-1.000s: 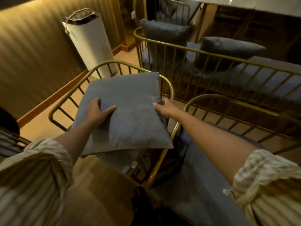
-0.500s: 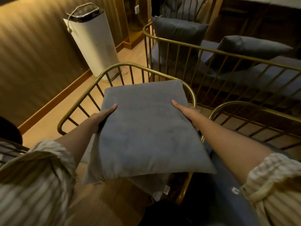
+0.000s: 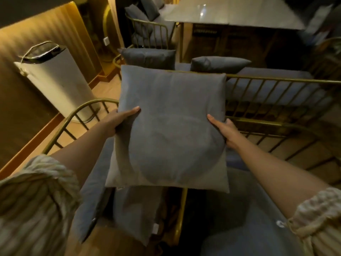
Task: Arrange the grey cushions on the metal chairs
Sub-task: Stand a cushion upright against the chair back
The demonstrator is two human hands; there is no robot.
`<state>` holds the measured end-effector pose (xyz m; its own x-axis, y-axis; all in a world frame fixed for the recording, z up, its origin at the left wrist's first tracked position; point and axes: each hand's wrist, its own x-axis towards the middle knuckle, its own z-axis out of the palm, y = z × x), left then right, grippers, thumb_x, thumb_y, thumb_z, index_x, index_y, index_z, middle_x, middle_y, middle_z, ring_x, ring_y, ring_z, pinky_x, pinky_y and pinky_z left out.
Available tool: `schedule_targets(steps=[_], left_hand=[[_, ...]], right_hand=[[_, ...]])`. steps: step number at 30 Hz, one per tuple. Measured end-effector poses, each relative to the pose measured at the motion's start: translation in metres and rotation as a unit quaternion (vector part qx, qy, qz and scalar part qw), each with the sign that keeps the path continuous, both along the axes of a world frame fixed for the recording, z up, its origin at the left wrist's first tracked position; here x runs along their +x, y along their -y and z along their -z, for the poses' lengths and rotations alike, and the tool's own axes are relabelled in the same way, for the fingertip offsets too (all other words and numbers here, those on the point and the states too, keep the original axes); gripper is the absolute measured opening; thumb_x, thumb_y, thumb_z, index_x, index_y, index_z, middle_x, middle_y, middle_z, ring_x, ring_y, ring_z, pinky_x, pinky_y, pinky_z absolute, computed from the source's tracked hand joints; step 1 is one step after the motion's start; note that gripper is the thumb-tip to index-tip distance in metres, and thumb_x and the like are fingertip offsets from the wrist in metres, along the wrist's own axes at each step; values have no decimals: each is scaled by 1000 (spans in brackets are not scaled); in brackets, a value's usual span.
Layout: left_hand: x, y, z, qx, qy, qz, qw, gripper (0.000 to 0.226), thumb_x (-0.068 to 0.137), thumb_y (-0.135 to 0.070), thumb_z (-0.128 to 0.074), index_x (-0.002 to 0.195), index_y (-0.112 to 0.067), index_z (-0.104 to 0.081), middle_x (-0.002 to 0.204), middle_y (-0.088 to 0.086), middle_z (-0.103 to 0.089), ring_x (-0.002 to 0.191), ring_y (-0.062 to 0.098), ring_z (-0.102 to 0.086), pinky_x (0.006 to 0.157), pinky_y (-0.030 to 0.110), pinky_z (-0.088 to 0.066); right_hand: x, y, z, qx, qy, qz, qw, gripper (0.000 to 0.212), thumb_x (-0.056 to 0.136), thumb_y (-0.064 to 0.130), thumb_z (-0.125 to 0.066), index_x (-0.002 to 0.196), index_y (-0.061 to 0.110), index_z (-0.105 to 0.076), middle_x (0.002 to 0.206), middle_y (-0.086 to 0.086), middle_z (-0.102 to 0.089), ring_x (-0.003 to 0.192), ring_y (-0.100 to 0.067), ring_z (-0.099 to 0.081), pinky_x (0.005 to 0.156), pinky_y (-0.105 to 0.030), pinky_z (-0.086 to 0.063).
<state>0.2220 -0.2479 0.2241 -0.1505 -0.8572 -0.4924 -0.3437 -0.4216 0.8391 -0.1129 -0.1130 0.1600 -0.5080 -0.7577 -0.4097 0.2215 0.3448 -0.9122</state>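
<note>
A square grey cushion (image 3: 169,126) fills the middle of the view, held flat in the air. My left hand (image 3: 120,120) grips its left edge and my right hand (image 3: 224,130) presses its right edge. It hovers above a gold metal chair (image 3: 73,117) on the left and a second metal chair (image 3: 267,126) on the right. Another grey cushion (image 3: 136,215) lies underneath, partly hidden. Two more grey cushions (image 3: 149,58) (image 3: 219,64) stand on the metal bench (image 3: 276,84) behind.
A tall white appliance (image 3: 55,84) stands by the left wall. A grey seat pad (image 3: 249,209) covers the right chair. A table (image 3: 230,13) and a further cushioned chair (image 3: 147,30) lie at the back. Wooden floor shows on the left.
Both hands have lifted the cushion higher and turned it square to me. The view has swung to the right, bringing the table and far chair into sight.
</note>
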Motion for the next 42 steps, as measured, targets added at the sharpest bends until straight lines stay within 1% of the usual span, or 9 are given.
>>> schedule_targets(steps=[3, 8, 14, 16, 21, 25, 36, 39, 42], left_hand=[[-75, -13, -6, -3, -26, 25, 999, 148, 22, -73, -87, 150, -15, -40, 152, 9, -46, 140, 34, -43, 118, 54, -33], [-207, -39, 9, 13, -100, 10, 995, 110, 59, -52, -89, 149, -14, -40, 142, 5, -49, 142, 34, -39, 117, 52, -29], [-325, -76, 30, 73, -152, 43, 985, 79, 70, -43, -87, 134, -17, -48, 117, 0, -58, 103, 24, -57, 88, 47, -51], [-349, -84, 49, 81, -159, 50, 983, 81, 73, -46, -84, 139, -16, -48, 127, 1, -57, 114, 27, -57, 90, 50, -50], [-388, -91, 95, 77, -177, 11, 981, 118, 52, -46, -90, 152, -18, -36, 152, 4, -45, 141, 35, -42, 113, 65, -36], [-407, -85, 133, 73, -155, 1, 985, 131, 40, -52, -92, 154, -22, -33, 154, 1, -44, 142, 32, -41, 113, 64, -36], [-432, -82, 240, 71, -109, -55, 990, 105, 69, -46, -87, 155, -28, -28, 153, -1, -45, 140, 28, -43, 113, 53, -38], [-440, -81, 248, 55, -63, -39, 996, 95, 74, -50, -83, 152, -24, -36, 150, 4, -50, 137, 31, -47, 109, 49, -42], [-445, -81, 246, 50, -26, -30, 998, 90, 78, -51, -79, 152, -20, -38, 152, 7, -49, 137, 33, -47, 104, 44, -43]], right_hand=[[-73, -27, -21, -16, -17, 18, 1000, 79, 61, 42, -89, 127, 13, -57, 121, -3, -68, 94, -13, -68, 76, -28, -57], [-188, -77, -46, -36, -46, 40, 997, 95, 38, 50, -92, 122, 13, -66, 119, -7, -72, 103, -22, -70, 93, -41, -56], [-298, -120, -33, -47, -32, 74, 996, 65, 77, 23, -81, 135, 11, -56, 129, -9, -66, 114, -24, -66, 96, -42, -54], [-321, -129, -19, -34, -23, 61, 997, 67, 78, 18, -80, 139, 13, -51, 131, -7, -64, 111, -21, -66, 85, -38, -57], [-359, -136, 30, 33, 14, 50, 998, 86, 78, 15, -79, 150, 23, -32, 148, -5, -48, 134, -31, -46, 107, -63, -37], [-367, -136, 77, 22, 78, 68, 994, 85, 80, 21, -77, 151, 22, -31, 147, -6, -49, 130, -27, -50, 103, -52, -46], [-374, -132, 167, 14, 160, 157, 974, 121, 49, 54, -89, 150, 35, -26, 141, 4, -52, 124, -22, -51, 99, -48, -49], [-376, -131, 178, 52, 138, 168, 975, 111, 59, 57, -85, 150, 36, -25, 152, 4, -42, 137, -24, -42, 112, -54, -36], [-374, -134, 179, 76, 118, 168, 976, 99, 70, 58, -78, 151, 35, -24, 153, 2, -40, 138, -26, -42, 102, -49, -42]])
